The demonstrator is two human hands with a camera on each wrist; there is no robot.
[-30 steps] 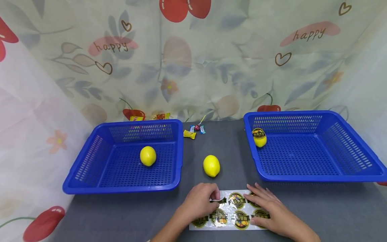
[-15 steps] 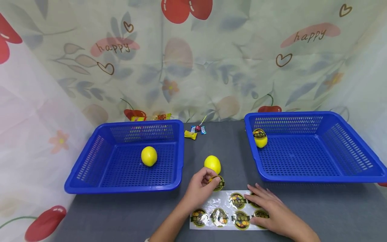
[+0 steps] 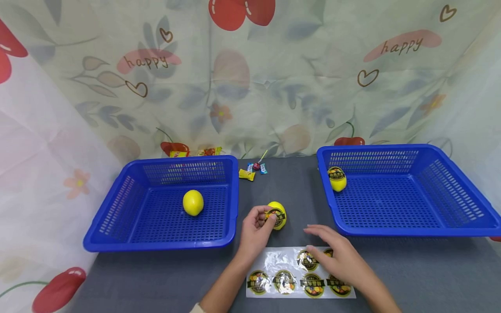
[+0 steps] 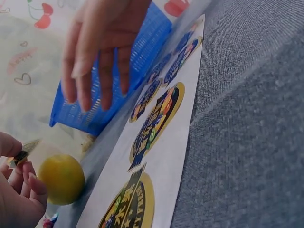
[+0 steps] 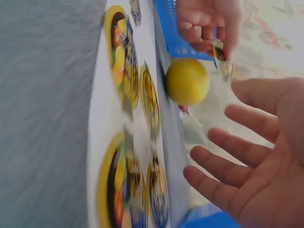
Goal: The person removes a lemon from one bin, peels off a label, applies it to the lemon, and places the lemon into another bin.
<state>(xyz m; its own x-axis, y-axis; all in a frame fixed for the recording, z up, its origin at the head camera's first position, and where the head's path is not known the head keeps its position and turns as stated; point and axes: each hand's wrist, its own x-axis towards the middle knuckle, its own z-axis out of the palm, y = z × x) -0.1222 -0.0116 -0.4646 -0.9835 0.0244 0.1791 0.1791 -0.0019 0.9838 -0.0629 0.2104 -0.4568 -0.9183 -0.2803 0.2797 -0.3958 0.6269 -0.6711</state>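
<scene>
Between thumb and fingers my left hand pinches a round black-and-gold sticker, which overlaps the near side of a yellow lemon in the head view. In the right wrist view the sticker hangs above the lemon. My right hand is raised over the right part of the white sticker sheet, its fingers spread and holding nothing. Several round stickers remain on the sheet, and its upper left part is bare backing.
A blue basket at left holds a plain lemon. At right, another blue basket holds a lemon bearing a sticker. Wrapped candies and a lollipop lie at the back, before a printed curtain.
My left hand has peeled a sticker off the sheet and carried it forward to the middle lemon. The right hand has lifted off the sheet, moving a little left and forward.
</scene>
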